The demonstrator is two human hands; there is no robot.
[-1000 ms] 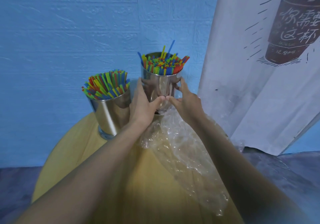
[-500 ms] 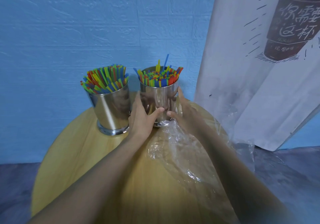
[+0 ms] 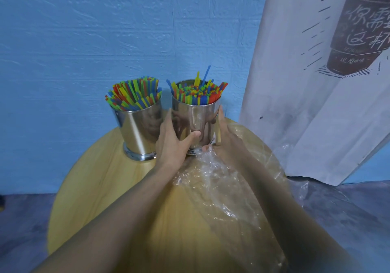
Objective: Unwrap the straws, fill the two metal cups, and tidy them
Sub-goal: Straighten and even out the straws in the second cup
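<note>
Two shiny metal cups stand at the far side of a round wooden table (image 3: 101,188), both packed with coloured straws. The left cup (image 3: 139,129) stands alone with its straws (image 3: 133,93) leaning left. The right cup (image 3: 196,116) rests on the table close beside it, its straws (image 3: 197,92) mostly upright with a blue and a yellow one sticking up higher. My left hand (image 3: 171,142) wraps its left side and my right hand (image 3: 225,137) presses its right side. A crumpled clear plastic wrapper (image 3: 221,188) lies on the table under my right forearm.
A blue textured wall rises right behind the table. A white cloth banner (image 3: 316,95) with a printed cup and writing hangs at the right, close to the table edge. More clear plastic (image 3: 299,188) spills over the table's right edge towards the dark floor.
The right cup, held in the air a second ago, has come down to stand on the table beside the left cup. Both hands stayed on it.
</note>
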